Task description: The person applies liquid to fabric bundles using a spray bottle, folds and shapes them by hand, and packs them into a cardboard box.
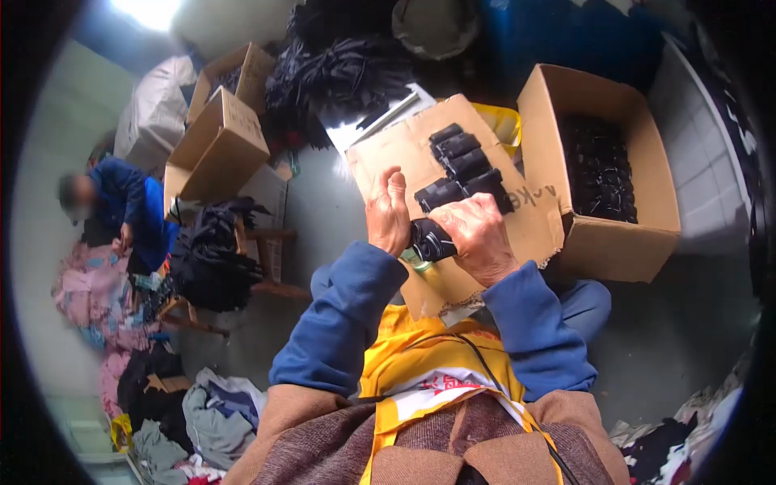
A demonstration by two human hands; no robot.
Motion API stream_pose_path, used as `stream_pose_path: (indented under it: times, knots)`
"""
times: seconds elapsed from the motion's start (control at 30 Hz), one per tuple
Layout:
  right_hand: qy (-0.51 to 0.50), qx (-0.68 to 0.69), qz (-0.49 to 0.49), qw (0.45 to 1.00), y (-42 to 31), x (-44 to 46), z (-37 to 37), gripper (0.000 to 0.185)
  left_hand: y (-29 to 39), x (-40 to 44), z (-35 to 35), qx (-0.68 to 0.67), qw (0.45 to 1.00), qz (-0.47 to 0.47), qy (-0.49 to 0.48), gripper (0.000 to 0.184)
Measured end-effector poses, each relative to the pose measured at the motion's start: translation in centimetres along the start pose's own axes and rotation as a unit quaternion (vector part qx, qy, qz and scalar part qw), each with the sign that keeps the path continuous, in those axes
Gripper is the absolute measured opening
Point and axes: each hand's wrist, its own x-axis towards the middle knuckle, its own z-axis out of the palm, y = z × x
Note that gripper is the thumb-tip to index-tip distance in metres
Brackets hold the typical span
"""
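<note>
A black cloth roll point(432, 240) with thin pale lines sits between my hands, above a cardboard sheet point(388, 158) on my lap. My right hand point(478, 230) has its fingers curled onto the roll's right end. On the other side, my left hand point(388, 212) points upward with its fingers stretched, its palm side touching the roll's left end. Several similar black rolls point(465, 166) lie in a row on the cardboard, just beyond my hands. Something clear and greenish point(416, 260) shows partly below the held roll.
At the right stands an open cardboard box point(622, 242) packed with black rolls. A person point(121, 202) in blue sits at the left, near a heap of black cloth point(214, 255) on a wooden stool. More boxes point(218, 145) and dark strips point(339, 77) lie behind; loose garments point(214, 412) cover the lower left.
</note>
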Motion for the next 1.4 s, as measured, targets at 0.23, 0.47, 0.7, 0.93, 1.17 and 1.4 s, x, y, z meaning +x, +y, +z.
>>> stream_pose_path:
  times: [0.23,0.47,0.7,0.93,1.17,1.4]
  knots:
    - [-0.008,-0.03,0.083,0.996,-1.0,-2.9,-3.1,0.035,2.1,0.9,-2.2,-0.139,0.989,0.005,0.042,0.063]
    - [0.028,-0.026,0.066,0.997,-1.6,-2.1,-2.2,0.027,4.3,0.4,-1.8,-0.129,0.987,0.099,0.012,0.042]
    - [0.026,-0.018,0.093,0.995,-1.4,-2.0,-1.7,0.021,6.8,-1.5,-2.8,-0.14,0.972,0.189,-0.016,0.048]
    - [-0.016,0.007,0.092,0.996,-1.1,-1.7,-0.9,0.034,5.7,-1.3,-2.3,-0.102,0.971,0.214,-0.038,0.039]
    - [0.001,0.012,0.084,0.996,-1.0,-1.0,0.4,0.013,4.0,-0.9,-1.1,-0.079,0.976,0.182,-0.084,0.037]
    - [0.023,0.044,0.09,0.995,-0.3,-0.9,0.3,0.012,4.0,-0.4,-0.2,0.005,0.967,0.159,-0.2,0.064]
